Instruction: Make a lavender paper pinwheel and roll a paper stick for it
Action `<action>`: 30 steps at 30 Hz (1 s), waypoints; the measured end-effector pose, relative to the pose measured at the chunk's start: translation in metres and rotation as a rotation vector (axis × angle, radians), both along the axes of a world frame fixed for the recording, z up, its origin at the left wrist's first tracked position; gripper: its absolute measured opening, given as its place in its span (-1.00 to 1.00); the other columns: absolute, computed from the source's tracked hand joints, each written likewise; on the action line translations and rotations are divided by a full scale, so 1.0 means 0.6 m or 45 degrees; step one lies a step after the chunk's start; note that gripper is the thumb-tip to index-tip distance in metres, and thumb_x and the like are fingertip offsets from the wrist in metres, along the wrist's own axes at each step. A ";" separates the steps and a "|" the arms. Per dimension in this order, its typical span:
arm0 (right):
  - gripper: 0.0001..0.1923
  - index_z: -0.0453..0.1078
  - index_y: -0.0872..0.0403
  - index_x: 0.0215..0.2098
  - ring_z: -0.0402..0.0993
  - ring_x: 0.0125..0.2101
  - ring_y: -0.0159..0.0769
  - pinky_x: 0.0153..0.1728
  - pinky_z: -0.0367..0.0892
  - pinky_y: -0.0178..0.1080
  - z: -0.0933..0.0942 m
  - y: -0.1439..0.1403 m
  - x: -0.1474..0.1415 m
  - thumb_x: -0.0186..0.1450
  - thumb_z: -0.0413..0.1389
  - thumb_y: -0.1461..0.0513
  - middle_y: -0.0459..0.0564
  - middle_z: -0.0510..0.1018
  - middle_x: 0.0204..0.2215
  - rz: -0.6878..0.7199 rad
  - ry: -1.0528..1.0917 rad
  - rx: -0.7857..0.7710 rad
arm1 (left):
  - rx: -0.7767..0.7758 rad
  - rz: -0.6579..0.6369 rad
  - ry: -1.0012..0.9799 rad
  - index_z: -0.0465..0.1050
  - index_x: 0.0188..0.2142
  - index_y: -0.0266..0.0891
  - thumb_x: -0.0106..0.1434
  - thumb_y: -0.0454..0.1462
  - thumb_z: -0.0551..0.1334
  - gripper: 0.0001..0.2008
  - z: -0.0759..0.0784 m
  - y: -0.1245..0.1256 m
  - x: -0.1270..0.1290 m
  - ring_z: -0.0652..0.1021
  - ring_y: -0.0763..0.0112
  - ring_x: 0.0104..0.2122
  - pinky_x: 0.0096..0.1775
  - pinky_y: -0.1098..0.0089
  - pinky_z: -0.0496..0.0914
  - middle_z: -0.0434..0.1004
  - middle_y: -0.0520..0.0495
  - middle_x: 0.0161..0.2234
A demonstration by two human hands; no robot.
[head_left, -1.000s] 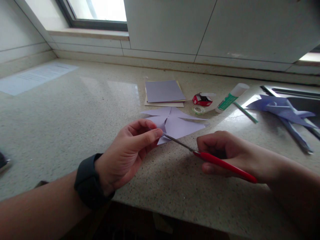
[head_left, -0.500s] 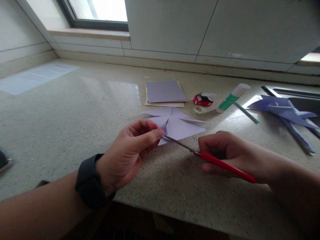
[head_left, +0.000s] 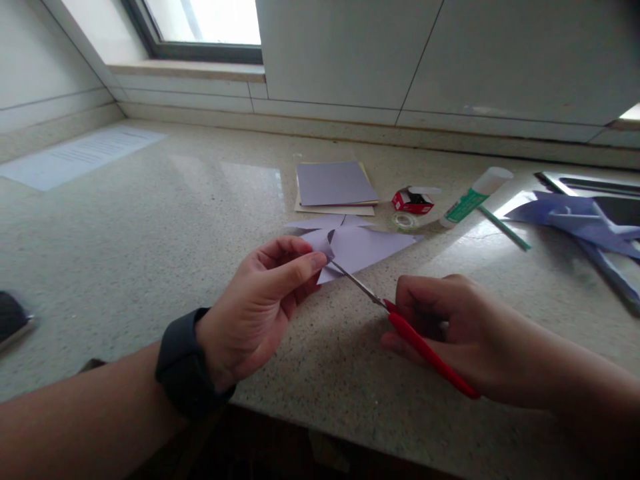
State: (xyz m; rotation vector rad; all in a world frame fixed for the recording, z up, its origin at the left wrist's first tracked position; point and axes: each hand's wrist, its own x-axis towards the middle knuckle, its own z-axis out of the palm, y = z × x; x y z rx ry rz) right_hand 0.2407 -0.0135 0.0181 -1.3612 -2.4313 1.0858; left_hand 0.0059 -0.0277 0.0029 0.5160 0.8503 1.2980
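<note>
Flat white printed paper sheet [head_left: 85, 157] toward the far left corner of your speckled pale stone counter [head_left: 165, 260]; dark-framed window [head_left: 205, 52] above the far edge. Hands apart: your left hand [head_left: 265, 287] pinches the slit lilac paper sheet [head_left: 370, 250], between front and far edges. Red-handled metal scissors [head_left: 425, 350] meet it, your right hand [head_left: 455, 327] closed round them. Steel-rimmed sink [head_left: 553, 183], right end.

The purple sheet [head_left: 367, 250] is thin, dull paper. The scissors [head_left: 404, 327] have shiny metal blades and smooth red plastic handles. The table [head_left: 165, 247] is smooth like stone, with shiny patches. The glue stick [head_left: 475, 199] is plastic. The wrist band [head_left: 187, 363] is dull, maybe rubber; it's too dark to be sure.
</note>
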 end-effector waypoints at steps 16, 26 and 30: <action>-0.66 0.26 0.01 -0.49 0.18 -0.69 -0.43 -0.65 0.01 -0.33 -0.012 -0.010 -0.009 0.35 0.13 0.02 -0.16 0.35 -0.68 0.062 -0.042 0.333 | 0.021 0.038 0.003 0.52 -0.36 -0.24 0.07 -0.42 0.49 -0.79 0.001 0.001 0.002 0.49 0.64 -0.45 -0.40 0.64 0.41 0.54 0.11 -0.36; -0.65 0.25 0.01 -0.50 0.18 -0.70 -0.43 -0.66 0.01 -0.33 -0.009 -0.010 -0.011 0.32 0.18 0.02 -0.17 0.34 -0.69 0.063 -0.044 0.354 | 0.008 0.049 0.009 0.51 -0.38 -0.25 0.04 -0.41 0.51 -0.78 0.001 0.002 0.002 0.48 0.65 -0.47 -0.41 0.63 0.40 0.53 0.12 -0.37; -0.64 0.24 0.01 -0.50 0.18 -0.70 -0.43 -0.66 0.03 -0.34 -0.010 -0.012 -0.010 0.32 0.17 0.02 -0.17 0.34 -0.69 0.072 -0.054 0.371 | 0.010 0.051 0.004 0.51 -0.37 -0.25 0.05 -0.41 0.51 -0.78 0.000 0.002 0.002 0.47 0.66 -0.47 -0.41 0.63 0.40 0.52 0.13 -0.36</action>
